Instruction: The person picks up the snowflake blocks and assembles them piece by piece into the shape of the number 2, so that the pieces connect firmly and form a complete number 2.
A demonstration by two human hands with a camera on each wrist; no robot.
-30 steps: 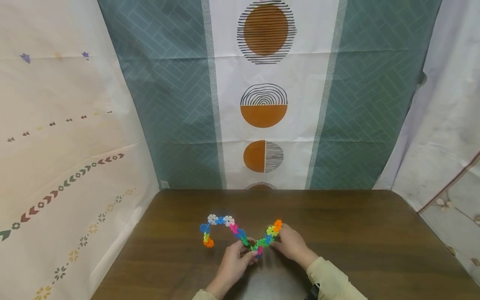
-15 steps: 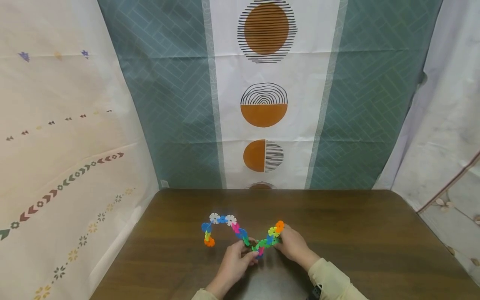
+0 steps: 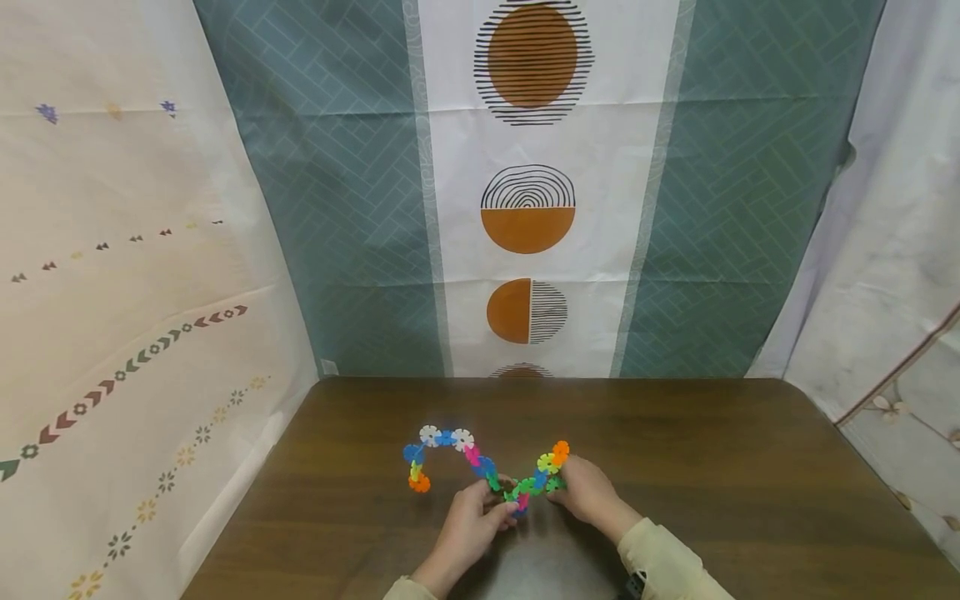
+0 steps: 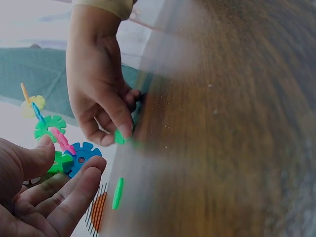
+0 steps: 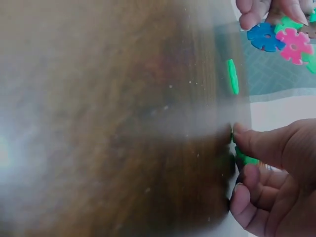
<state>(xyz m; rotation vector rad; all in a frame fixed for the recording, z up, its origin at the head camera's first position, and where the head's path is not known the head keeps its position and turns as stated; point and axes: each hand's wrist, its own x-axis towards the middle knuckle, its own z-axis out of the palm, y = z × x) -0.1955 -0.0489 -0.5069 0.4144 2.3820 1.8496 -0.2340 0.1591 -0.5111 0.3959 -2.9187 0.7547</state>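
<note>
My left hand (image 3: 472,518) grips a curving chain of linked plastic snowflake discs (image 3: 462,438) by its lower middle, above the table. The chain mixes white, blue, pink, green, yellow and orange pieces. In the left wrist view, a blue disc (image 4: 81,160) and a pink disc (image 4: 62,141) show beside the left thumb. My right hand (image 3: 590,490), just right of the chain, pinches a loose green disc (image 4: 119,137) at the tabletop; its fingers partly cover it. Another green disc (image 5: 233,76) lies flat on the table between the hands.
The brown wooden table (image 3: 675,433) spreads out around both hands. Behind it hangs a green and white patterned cloth (image 3: 525,250). Pale printed cloths stand along the left (image 3: 150,250) and right (image 3: 885,292) sides.
My right hand has shifted slightly to the right, and more of the green disc by its fingertips shows in the head view. The left hand keeps its grip on the chain, nearly still.
</note>
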